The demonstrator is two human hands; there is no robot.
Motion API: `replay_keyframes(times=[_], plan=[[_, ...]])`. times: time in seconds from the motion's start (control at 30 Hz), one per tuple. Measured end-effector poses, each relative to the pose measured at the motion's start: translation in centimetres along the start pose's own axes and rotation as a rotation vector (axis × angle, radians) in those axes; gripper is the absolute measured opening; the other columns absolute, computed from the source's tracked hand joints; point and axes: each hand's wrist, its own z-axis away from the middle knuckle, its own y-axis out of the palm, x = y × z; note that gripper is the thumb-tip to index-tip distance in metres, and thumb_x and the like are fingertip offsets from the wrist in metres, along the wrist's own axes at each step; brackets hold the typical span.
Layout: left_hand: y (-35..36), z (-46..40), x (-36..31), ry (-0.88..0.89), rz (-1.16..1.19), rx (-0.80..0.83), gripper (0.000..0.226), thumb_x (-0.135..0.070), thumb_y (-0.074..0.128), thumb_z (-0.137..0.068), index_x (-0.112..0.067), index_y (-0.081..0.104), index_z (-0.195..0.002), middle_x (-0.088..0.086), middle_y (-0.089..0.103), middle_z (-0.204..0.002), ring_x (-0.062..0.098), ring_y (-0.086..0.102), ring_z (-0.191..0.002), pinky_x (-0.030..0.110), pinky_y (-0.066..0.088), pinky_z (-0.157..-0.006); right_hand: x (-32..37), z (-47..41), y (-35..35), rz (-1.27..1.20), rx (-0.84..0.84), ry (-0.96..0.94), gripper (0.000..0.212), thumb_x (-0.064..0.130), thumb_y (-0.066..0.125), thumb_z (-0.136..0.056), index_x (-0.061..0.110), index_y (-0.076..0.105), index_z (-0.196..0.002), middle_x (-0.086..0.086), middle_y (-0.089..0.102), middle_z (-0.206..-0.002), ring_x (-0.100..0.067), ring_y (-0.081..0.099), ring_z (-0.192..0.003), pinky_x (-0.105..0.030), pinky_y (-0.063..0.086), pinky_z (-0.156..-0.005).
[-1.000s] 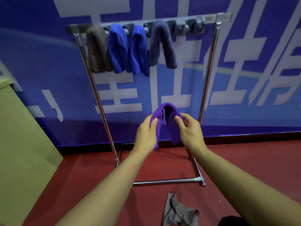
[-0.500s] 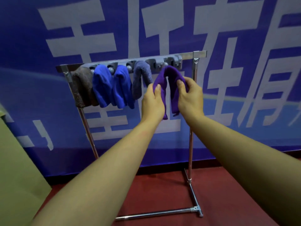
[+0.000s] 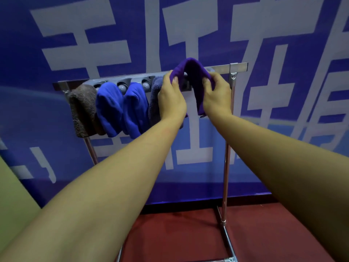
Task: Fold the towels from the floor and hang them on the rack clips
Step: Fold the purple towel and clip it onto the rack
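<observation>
A folded purple towel arches over the top bar of the metal rack, near its right end. My left hand pinches the towel's left side. Its right side is gripped by my right hand. Both hands sit just in front of the grey clip strip. To the left hang a brown towel, two blue towels and a grey towel, the last partly hidden by my left hand. The clip behind the purple towel is hidden.
A blue banner wall with large white characters stands right behind the rack. The rack's right post runs down to a base bar on the red floor. A yellow-green panel stands at the left edge.
Both hands have lifted the purple towel from waist height up to the rack's top bar. My view has tilted up, and the grey towel on the floor has left the frame.
</observation>
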Motion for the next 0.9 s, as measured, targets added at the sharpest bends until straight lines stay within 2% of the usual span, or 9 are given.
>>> replay_keyframes(times=[0.03, 0.1, 0.2, 0.27, 0.3, 0.4, 0.5, 0.67, 0.9], plan=[[0.3, 0.0, 0.8, 0.005, -0.015, 0.002, 0.035, -0.032, 0.037, -0.109, -0.024, 0.056, -0.137, 0.005, 0.069, -0.121, 0.020, 0.064, -0.104, 0.028, 0.049, -0.084, -0.7, 0.2, 0.4, 0.008, 0.013, 0.009, 0.025, 0.022, 0.048, -0.104, 0.019, 0.065, -0.122, 0.008, 0.066, -0.098, -0.014, 0.064, -0.097, -0.027, 0.055, -0.080], [0.8, 0.4, 2.8, 0.025, -0.074, 0.036, 0.036, -0.029, 0.037, -0.108, -0.025, 0.054, -0.139, 0.007, 0.069, -0.124, 0.025, 0.064, -0.109, 0.035, 0.051, -0.091, -2.2, 1.1, 0.9, 0.005, 0.045, 0.040, 0.025, 0.022, 0.048, -0.104, 0.019, 0.064, -0.122, 0.007, 0.067, -0.100, -0.013, 0.065, -0.096, -0.025, 0.054, -0.078], [1.3, 1.2, 5.7, 0.038, -0.160, 0.085, 0.038, -0.023, 0.038, -0.107, -0.025, 0.049, -0.144, 0.012, 0.069, -0.119, 0.030, 0.065, -0.103, 0.038, 0.050, -0.080, -4.2, 2.5, 1.2, 0.029, 0.083, 0.047, 0.026, 0.020, 0.048, -0.103, 0.021, 0.065, -0.124, 0.005, 0.070, -0.104, -0.013, 0.065, -0.098, -0.023, 0.053, -0.081], [1.4, 1.8, 6.9, 0.023, -0.146, 0.119, 0.038, -0.025, 0.039, -0.108, -0.024, 0.049, -0.144, 0.009, 0.069, -0.108, 0.028, 0.063, -0.093, 0.032, 0.043, -0.073, -5.0, 3.1, 1.2, 0.043, 0.107, 0.045, 0.028, 0.017, 0.048, -0.103, 0.020, 0.066, -0.124, 0.006, 0.071, -0.105, -0.011, 0.065, -0.097, -0.011, 0.050, -0.077], [1.4, 2.1, 7.2, 0.020, -0.129, 0.140, 0.038, -0.027, 0.039, -0.108, -0.025, 0.050, -0.143, 0.007, 0.067, -0.104, 0.024, 0.061, -0.090, 0.031, 0.041, -0.072, -5.2, 3.3, 1.2, 0.041, 0.114, 0.046, 0.028, 0.016, 0.049, -0.102, 0.018, 0.066, -0.124, 0.006, 0.071, -0.104, -0.009, 0.065, -0.096, -0.005, 0.046, -0.074], [1.3, 2.9, 7.5, 0.004, -0.101, 0.205, 0.038, -0.027, 0.038, -0.108, -0.027, 0.050, -0.144, 0.004, 0.066, -0.104, 0.019, 0.060, -0.088, 0.032, 0.045, -0.074, -5.2, 3.9, 1.0, 0.037, 0.125, 0.042, 0.025, 0.016, 0.049, -0.102, 0.016, 0.067, -0.120, 0.009, 0.069, -0.096, 0.002, 0.064, -0.085, 0.000, 0.043, -0.066], [1.1, 3.3, 7.7, 0.013, -0.077, 0.219, 0.036, -0.032, 0.037, -0.108, -0.025, 0.052, -0.140, 0.006, 0.070, -0.109, 0.024, 0.064, -0.094, 0.036, 0.049, -0.078, -5.0, 4.7, 0.8, 0.025, 0.151, 0.035, 0.024, 0.023, 0.051, -0.104, 0.017, 0.067, -0.120, 0.016, 0.067, -0.088, 0.014, 0.062, -0.079, -0.002, 0.044, -0.065], [0.3, 4.2, 7.5, 0.011, -0.082, 0.287, 0.039, -0.040, 0.035, -0.108, -0.029, 0.051, -0.141, 0.000, 0.068, -0.113, 0.018, 0.063, -0.099, 0.030, 0.046, -0.075, -4.7, 5.4, 0.4, 0.036, 0.205, 0.039, 0.028, 0.036, 0.049, -0.104, 0.024, 0.066, -0.123, 0.009, 0.073, -0.099, -0.004, 0.068, -0.091, -0.029, 0.058, -0.080], [-0.8, 5.0, 6.6, 0.025, -0.092, 0.366, 0.037, -0.040, 0.032, -0.108, -0.029, 0.053, -0.136, -0.002, 0.067, -0.118, 0.015, 0.062, -0.103, 0.033, 0.047, -0.084, -3.1, 6.2, -0.9, 0.046, 0.284, 0.073, 0.033, 0.034, 0.045, -0.106, 0.022, 0.060, -0.133, 0.010, 0.071, -0.109, -0.002, 0.066, -0.099, -0.015, 0.050, -0.078]])
